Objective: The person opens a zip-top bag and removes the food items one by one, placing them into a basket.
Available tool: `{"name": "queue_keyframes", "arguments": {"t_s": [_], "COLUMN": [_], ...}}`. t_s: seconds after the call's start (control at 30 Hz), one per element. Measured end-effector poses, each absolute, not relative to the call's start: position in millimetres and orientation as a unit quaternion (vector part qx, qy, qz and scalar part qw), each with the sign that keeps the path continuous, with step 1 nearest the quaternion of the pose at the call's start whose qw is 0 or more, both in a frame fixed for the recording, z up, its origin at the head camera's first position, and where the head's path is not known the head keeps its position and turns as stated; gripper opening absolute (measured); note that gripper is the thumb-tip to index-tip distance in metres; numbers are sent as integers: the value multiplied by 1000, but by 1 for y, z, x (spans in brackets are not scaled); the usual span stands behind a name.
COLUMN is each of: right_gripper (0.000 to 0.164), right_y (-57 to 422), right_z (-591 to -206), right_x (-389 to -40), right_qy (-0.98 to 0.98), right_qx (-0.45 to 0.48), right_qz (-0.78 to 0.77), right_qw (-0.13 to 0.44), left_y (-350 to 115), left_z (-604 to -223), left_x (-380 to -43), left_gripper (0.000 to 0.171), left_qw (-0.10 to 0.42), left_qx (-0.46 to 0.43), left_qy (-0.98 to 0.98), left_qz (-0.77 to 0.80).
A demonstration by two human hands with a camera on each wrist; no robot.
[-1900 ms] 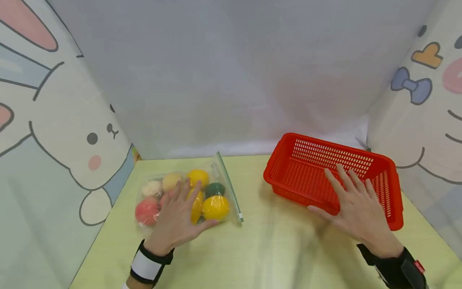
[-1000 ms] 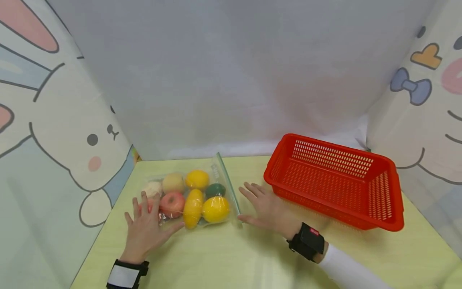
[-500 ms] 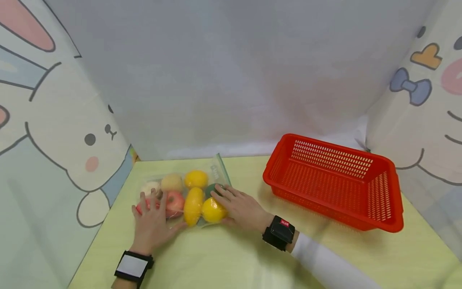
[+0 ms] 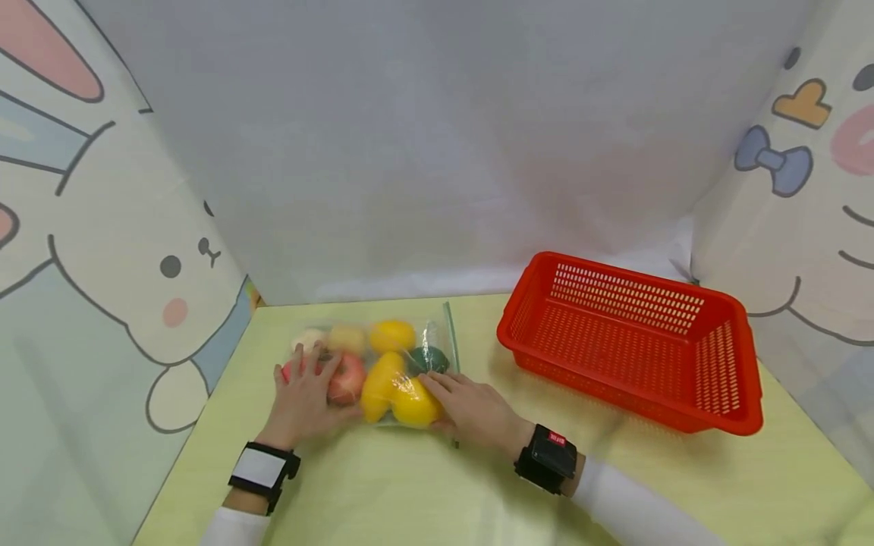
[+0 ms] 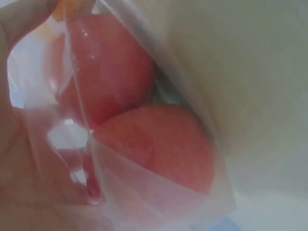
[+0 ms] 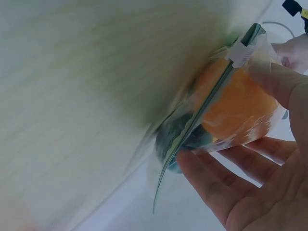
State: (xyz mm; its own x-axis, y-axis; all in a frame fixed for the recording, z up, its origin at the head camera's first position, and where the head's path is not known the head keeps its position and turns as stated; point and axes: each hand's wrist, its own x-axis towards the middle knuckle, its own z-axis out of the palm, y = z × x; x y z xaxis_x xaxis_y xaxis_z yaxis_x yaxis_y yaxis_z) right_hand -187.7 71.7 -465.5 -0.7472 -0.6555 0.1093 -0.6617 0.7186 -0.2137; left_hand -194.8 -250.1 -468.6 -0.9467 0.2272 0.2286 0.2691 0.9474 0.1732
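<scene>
Clear plastic is wrapping a heap of toy fruit on the left part of the pale green desk (image 4: 478, 485): a zip bag (image 4: 372, 364) lying flat, its long axis running left to right, its sealed strip (image 4: 451, 334) on the right edge and running near to far.

At the far left, cartoon rabbit panels are standing along the desk's edge. Next comes the left hand (image 4: 303, 402), which is lying on the bag's left end; its fingers (image 4: 310, 364) are spreading out fairly straight over the red apples (image 4: 344, 383), pressing on the film rather than curling round it. The left wrist view is showing the two red fruits (image 5: 144, 139) squeezed against the plastic, with fingers blurred beside them.

In the middle of the bag, yellow fruits (image 4: 396, 394) are sitting near, and paler ones far.

The right hand (image 4: 474, 409) is resting at the bag's near right corner. Its fingers (image 4: 437, 383) are reaching left over a yellow fruit towards a dark green one (image 4: 429, 358), and in the right wrist view the fingers (image 6: 211, 178) and thumb are curling round the bag's strip edge and the fruit inside. So the bag is lying between the two hands, and the right hand is the one nearer the strip.

Well apart on the right, a red slotted basket (image 4: 724, 409) is standing on the desk, with a grey backdrop behind.
</scene>
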Motion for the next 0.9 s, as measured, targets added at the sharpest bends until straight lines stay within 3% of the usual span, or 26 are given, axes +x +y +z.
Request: {"name": "queue_keyframes", "arguments": {"t_s": [0.27, 0.5, 0.63, 0.77, 0.9], "right_gripper": [82, 88, 75, 67, 69], "right_y": [66, 73, 79, 78, 75], "right_z": [-467, -451, -438, -435, -438], "right_x": [-163, -164, -180, -202, -223], "right_qy": [-946, -941, -933, -932, -927], "right_qx": [300, 321, 333, 329, 345], "right_qz": [123, 109, 137, 149, 141], "right_qw": [-14, -26, -12, 22, 49], "left_y": [-242, -227, -208, -184, -167], "left_z": [-460, -456, -449, -440, -434], "left_x": [-222, -225, -203, -178, -156], "left_gripper": [96, 81, 68, 55, 69], "left_qw": [58, 49, 91, 173, 194], "left_qx": [-167, -169, -156, -124, -54], "left_qy": [-978, -978, -973, -954, -954], "left_qz": [-113, -111, -142, -210, -224]}}
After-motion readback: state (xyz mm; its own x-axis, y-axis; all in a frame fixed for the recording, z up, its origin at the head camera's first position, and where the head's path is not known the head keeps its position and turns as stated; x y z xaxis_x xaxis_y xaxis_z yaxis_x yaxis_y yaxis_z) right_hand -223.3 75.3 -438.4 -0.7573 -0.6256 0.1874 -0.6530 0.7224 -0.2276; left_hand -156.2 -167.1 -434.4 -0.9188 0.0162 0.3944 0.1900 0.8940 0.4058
